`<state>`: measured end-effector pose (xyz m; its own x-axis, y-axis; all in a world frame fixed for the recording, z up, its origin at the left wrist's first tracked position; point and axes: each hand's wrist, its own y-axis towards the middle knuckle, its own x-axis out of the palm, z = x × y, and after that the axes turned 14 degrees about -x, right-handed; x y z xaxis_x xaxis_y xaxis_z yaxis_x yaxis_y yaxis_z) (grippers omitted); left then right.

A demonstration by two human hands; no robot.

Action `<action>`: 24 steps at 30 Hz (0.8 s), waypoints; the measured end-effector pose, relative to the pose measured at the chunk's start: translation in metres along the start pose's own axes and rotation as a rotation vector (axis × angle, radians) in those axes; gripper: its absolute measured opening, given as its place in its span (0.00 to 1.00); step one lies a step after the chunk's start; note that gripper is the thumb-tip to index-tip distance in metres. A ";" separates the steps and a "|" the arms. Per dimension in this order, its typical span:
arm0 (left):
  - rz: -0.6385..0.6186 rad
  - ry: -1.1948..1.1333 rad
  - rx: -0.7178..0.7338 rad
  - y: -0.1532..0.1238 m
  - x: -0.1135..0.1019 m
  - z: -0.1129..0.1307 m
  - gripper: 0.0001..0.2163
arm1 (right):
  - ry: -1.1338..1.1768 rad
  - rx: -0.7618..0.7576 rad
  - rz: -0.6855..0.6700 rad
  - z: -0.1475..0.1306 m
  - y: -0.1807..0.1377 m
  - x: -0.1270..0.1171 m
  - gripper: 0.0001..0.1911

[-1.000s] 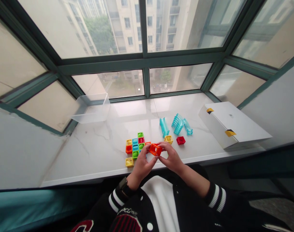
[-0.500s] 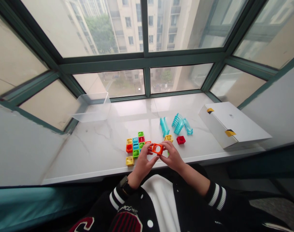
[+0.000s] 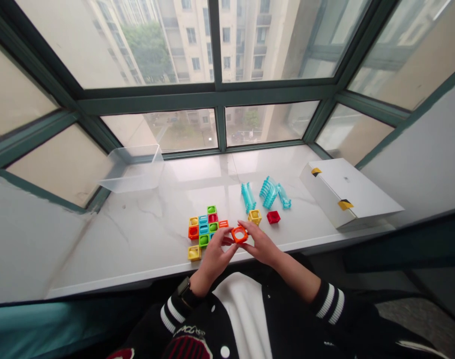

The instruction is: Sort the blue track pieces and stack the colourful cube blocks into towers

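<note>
So, the orange cube is up in both hands, just to the right of the patch of coloured cubes, with a round opening showing on top. The left hand has its thumb and fingers on the cube's left side, partly blocking the view of the patch's right end. The right hand is pinching the same cube from the other side, thumb low and a finger up top, so both are clamped on it. The patch itself is a mix of green, red, yellow, blue and orange cubes lying close together on the marble sill, and there's a yellow one at its near left corner; can't tell if that one's actually joined on. To the right of the patch, past the fingers of the right hand, there's a loose yellow cube, then a red cube further right. Three see-through blue tubes (left one, middle one, right one) lie farther back and right of the patch; the middle and right ones look about touching. Back left of the patch, near the window frame, is a clear bin, and well off to the right of the patch sits a white box with two yellow-and-black tabs.
</note>
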<state>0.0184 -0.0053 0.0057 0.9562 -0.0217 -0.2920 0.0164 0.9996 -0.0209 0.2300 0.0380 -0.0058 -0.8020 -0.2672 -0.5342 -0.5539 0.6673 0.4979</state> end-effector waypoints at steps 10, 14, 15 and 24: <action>-0.016 -0.052 0.024 -0.001 0.004 0.001 0.19 | -0.068 0.008 0.072 -0.008 0.002 0.007 0.44; -0.020 -0.030 0.060 -0.001 0.002 0.001 0.20 | -0.065 0.011 0.140 -0.008 0.001 -0.004 0.41; -0.015 -0.018 0.065 0.000 0.000 0.000 0.19 | -0.073 0.010 0.158 -0.008 0.001 -0.008 0.40; 0.062 0.066 0.041 0.006 -0.010 -0.012 0.15 | -0.264 0.115 0.420 0.013 -0.024 -0.066 0.35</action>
<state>0.0057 0.0004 -0.0026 0.9343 0.0402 -0.3541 -0.0288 0.9989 0.0375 0.2992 0.0483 0.0090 -0.8584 0.2154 -0.4655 -0.1556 0.7554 0.6365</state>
